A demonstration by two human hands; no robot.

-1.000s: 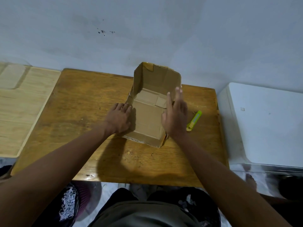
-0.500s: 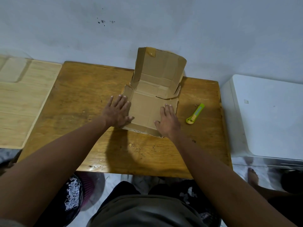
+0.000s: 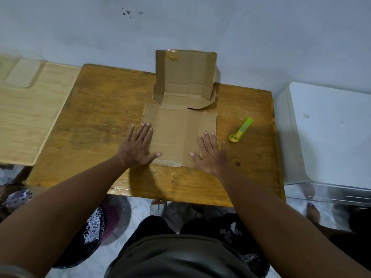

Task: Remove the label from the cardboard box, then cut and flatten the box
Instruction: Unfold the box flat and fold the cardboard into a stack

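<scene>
Presently, head view: one cardboard box [image 3: 180, 129], cut open, lies at the middle of the wooden bench [image 3: 96, 121]. Its near panels lie flat; its far panel stands upright against the wall, with a patch of tape at its top edge. Two hands press on the near panels. Left hand [image 3: 138, 146] lies flat, fingers straight, across the left edge of the box. Right hand [image 3: 210, 152] lies flat, fingers spread, on the right near corner. Neither grip is closed on anything. One green utility knife [image 3: 241, 133] lies on the bench, near the right hand, not touching it.
</scene>
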